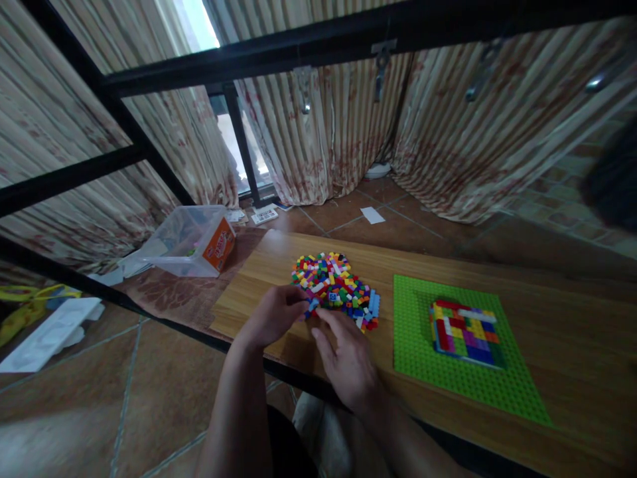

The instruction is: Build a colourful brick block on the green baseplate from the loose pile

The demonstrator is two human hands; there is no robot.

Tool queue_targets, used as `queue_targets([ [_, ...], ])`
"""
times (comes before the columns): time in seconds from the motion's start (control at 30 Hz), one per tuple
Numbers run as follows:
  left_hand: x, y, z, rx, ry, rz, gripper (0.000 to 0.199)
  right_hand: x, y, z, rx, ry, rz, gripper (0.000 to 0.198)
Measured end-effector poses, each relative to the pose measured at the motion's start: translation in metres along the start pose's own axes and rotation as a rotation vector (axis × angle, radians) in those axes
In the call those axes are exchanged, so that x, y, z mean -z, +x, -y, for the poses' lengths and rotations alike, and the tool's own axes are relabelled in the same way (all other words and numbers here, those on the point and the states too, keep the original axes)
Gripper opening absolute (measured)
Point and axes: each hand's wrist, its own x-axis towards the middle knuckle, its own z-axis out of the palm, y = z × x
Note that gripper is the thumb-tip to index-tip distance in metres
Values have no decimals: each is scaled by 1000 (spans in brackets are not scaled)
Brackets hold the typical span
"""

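Observation:
My left hand (277, 315) is closed at the near edge of a heap of mixed toy bricks (323, 269), its thumb and fingers pinching a small blue brick (312, 306). Beside it, my right hand (344, 355) has its thumb and fingers apart, and the index fingertip reaches to the blue brick; whether it touches the brick is hard to tell. On the right lies a green baseplate (413, 332) bearing a low block of many-coloured bricks (465, 334). A light blue brick piece (374, 305) is at the heap's right edge.
All this rests on a wooden bench top (269, 255). A clear plastic bin (186, 242) with an orange label stands beyond its left end. White packaging (50, 335) lies on the tiled floor at far left. A black metal frame and curtains (323, 146) rise behind.

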Motion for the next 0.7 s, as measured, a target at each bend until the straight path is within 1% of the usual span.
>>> queue_targets([
  [0.07,-2,-1,-4,0,-123,98,20,5,4,-1,-104,140,-66,33],
  [0.13,-5,-2,-8,-1,-198,161,23,8,8,-2,-178,293,-100,36],
  [0.2,-8,-2,-11,-14,-220,195,21,11,11,-2,-218,422,-111,32],
  [0.27,-11,-2,-13,-29,-218,212,20,13,14,-3,-249,503,-119,25],
  [0.37,-16,-2,-13,-38,-231,213,19,17,16,-2,-276,563,-134,19],
  [0.5,-21,-2,-14,-20,-268,207,18,22,17,-2,-289,608,-139,17],
  [0.67,-22,-4,-20,4,-348,251,21,24,18,-5,-333,676,-135,21],
  [0.7,-22,-4,-20,8,-357,242,23,25,18,-5,-332,689,-135,22],
])
